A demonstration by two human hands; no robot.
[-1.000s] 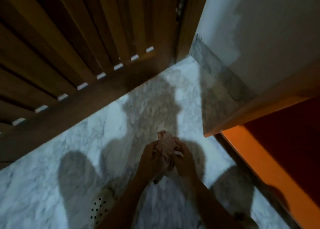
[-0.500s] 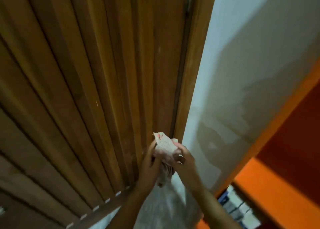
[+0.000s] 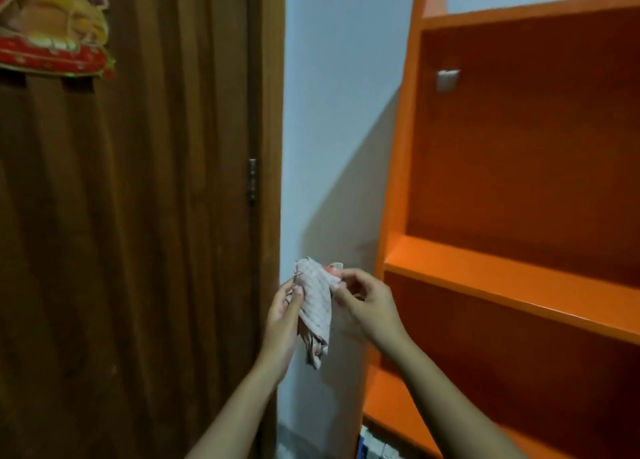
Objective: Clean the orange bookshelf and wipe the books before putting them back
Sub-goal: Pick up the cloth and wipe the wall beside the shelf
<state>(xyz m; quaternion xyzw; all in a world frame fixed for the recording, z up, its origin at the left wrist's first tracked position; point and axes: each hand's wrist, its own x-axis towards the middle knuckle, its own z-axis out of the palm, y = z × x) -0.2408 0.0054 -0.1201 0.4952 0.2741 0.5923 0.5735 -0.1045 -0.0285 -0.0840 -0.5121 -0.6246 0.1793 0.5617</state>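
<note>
cloth (image 3: 316, 304) now higher, beside orange bookshelf (image 3: 502, 280)

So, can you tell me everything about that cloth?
The cloth is pale, pinkish-white with thin stripes, and looks like soft fabric. It is crumpled and bunched, not spread flat. It is held up in the air in front of the white wall, between the brown door and the orange shelf. The left grip pinches its upper left edge and the right grip pinches its top right corner. Its lower end dangles free.
</note>
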